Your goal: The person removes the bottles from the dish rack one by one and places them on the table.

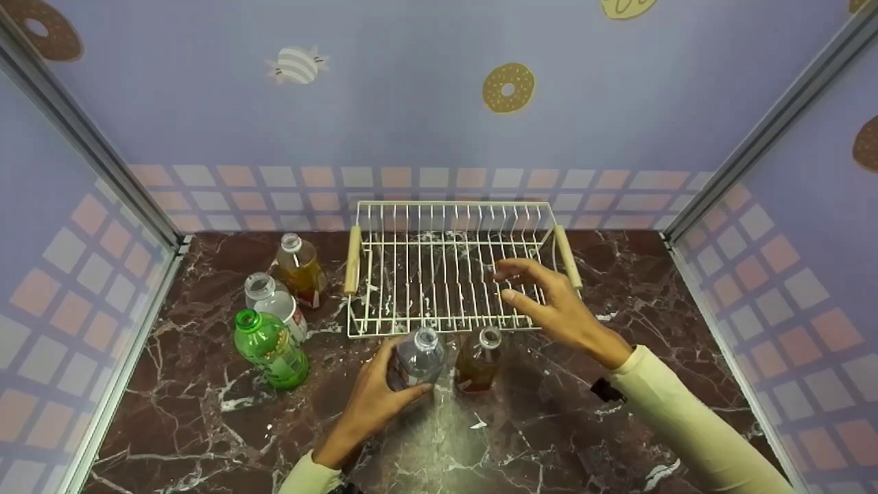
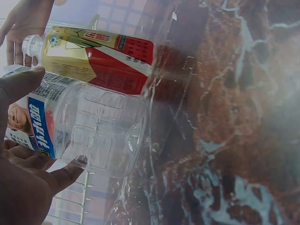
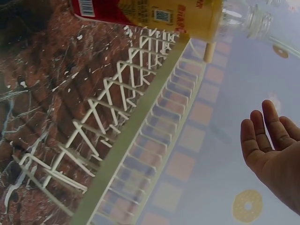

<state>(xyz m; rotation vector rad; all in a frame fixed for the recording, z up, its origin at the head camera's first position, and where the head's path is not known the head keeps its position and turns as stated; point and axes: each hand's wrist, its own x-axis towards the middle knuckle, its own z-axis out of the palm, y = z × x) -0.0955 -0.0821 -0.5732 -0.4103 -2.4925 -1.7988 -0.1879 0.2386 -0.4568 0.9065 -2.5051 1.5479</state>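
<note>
My left hand point(image 1: 370, 394) grips a clear plastic bottle point(image 1: 420, 357) by its sides, in front of a white wire dish rack point(image 1: 357, 327). In the left wrist view, that bottle point(image 2: 101, 126) has a blue and white label and no cap. Just to its right stands an uncapped bottle point(image 1: 478, 367) with a brownish look; its label point(image 2: 101, 58) is yellow and red. Over the rack's right part hovers my right hand point(image 1: 559, 309), its fingers loosely bent with nothing between them. The right wrist view has that hand point(image 3: 276, 145) apart from the rack and bottle.
Three more uncapped bottles stand left of the rack: a green one point(image 1: 271, 353), a clear one point(image 1: 271, 298) and an amber one point(image 1: 302, 274). The rack has wooden handles point(image 1: 353, 261) at both ends. Patterned walls point(image 1: 411, 103) enclose the dark marbled surface point(image 1: 206, 412).
</note>
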